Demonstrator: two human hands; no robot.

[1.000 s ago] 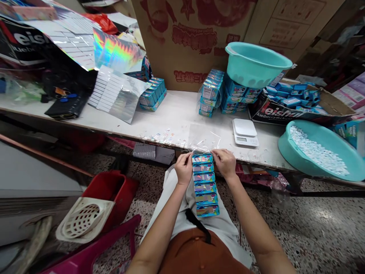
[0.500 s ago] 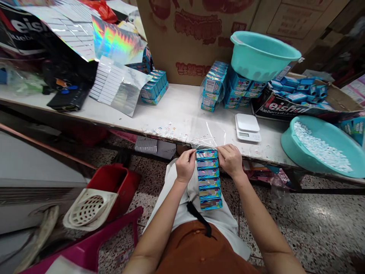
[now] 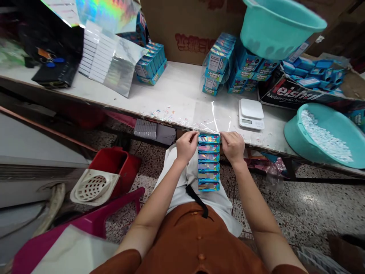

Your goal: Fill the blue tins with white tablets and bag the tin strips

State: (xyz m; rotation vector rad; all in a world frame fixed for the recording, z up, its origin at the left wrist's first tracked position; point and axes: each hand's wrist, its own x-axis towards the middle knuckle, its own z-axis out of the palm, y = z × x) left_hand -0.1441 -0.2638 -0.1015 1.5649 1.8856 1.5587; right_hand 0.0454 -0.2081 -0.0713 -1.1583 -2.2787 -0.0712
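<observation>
A row of several small blue candy boxes with shiny strips on their faces extends from the table edge back over my lap. At the row's far end, a clear plastic bag lies on the table, its glossy creases catching the light. My left hand is closed in a pinch at the left of the top box, seemingly on the bag's edge. On the right side, my right hand pinches the same way, thumb and fingers together. The fingertips partly hide what they grip.
A white digital scale stands right of the bag. Beside it are a turquoise basin of white pieces and an open carton of blue boxes. Stacked boxes stand behind; a red bin is on the floor.
The view has tilted and shifted, so the table appears higher. Both hands keep their pinch at the row's far end, and the row of boxes now looks straighter.
</observation>
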